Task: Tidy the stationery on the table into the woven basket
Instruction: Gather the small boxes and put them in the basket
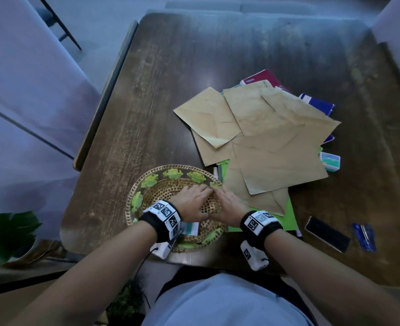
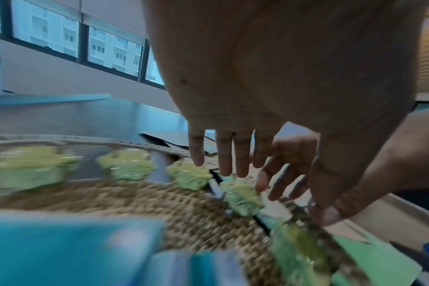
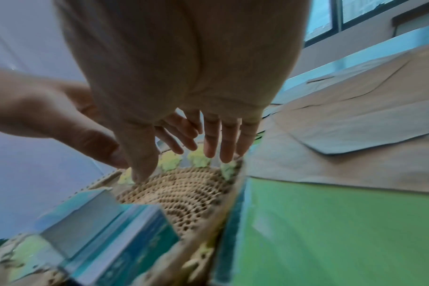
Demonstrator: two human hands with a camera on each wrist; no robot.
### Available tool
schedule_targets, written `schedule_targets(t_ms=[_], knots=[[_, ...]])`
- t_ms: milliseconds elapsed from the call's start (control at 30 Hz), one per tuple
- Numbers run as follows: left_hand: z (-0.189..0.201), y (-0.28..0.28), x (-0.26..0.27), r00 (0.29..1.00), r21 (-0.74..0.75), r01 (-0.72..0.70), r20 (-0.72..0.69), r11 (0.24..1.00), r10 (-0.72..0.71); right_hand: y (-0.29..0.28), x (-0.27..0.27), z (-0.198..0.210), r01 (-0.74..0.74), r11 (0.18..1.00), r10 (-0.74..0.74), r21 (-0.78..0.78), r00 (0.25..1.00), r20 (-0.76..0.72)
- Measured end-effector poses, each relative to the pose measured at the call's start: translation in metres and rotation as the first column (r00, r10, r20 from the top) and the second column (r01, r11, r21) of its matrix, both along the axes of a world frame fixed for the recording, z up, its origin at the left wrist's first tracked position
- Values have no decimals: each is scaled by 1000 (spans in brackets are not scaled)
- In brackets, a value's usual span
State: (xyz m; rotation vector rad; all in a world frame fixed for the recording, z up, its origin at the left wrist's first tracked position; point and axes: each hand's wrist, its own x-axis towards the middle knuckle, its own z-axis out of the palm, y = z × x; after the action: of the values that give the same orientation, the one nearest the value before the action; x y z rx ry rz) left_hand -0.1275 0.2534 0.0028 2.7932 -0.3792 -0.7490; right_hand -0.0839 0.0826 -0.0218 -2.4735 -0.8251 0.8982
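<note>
**Hovering both hands over the woven basket, holding nothing**

Reaching over the woven basket (image 1: 133, 198) at the near edge of the desk (image 1: 147, 102), your left hand (image 1: 192, 203) and right hand (image 1: 229, 204) sit side by side above its bowl, fingertips almost meeting near the far right rim. The left fingers (image 2: 241, 154) are stretched out and slightly spread, with nothing in them; the right fingers (image 3: 229, 135) are likewise extended and relaxed, empty. Both sets point toward the green leaf decorations (image 2: 189, 178) on the rim, just above the weave; whether they touch it you cannot tell.

Inside the basket, on its near side under your left wrist, lies a teal-and-white box (image 3: 115, 222). To the right of the basket, a green sheet (image 3: 343, 232) lies against its rim, with brown envelopes (image 1: 276, 149) piled over it and spreading far and right. Farther right on the desk lie another small teal box (image 1: 330, 161), a black eraser-like block (image 1: 327, 234) and a blue packet (image 1: 364, 236).
</note>
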Motion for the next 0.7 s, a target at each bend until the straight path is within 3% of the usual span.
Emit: schedule_targets(t_ms=[300,533,700], knots=[[-3,-99,88,997,-121,-74,-17,990,73,-124,65,13,243,969,-245,44,969,27],[-2,-213,161,988,-279,-155,-68,948,142,-251,143,7,466,882,-471,69,873,127],[-11,-283,232,984,-271,-179,-57,946,169,-317,210,-6,511,857,-491,-65,849,196]])
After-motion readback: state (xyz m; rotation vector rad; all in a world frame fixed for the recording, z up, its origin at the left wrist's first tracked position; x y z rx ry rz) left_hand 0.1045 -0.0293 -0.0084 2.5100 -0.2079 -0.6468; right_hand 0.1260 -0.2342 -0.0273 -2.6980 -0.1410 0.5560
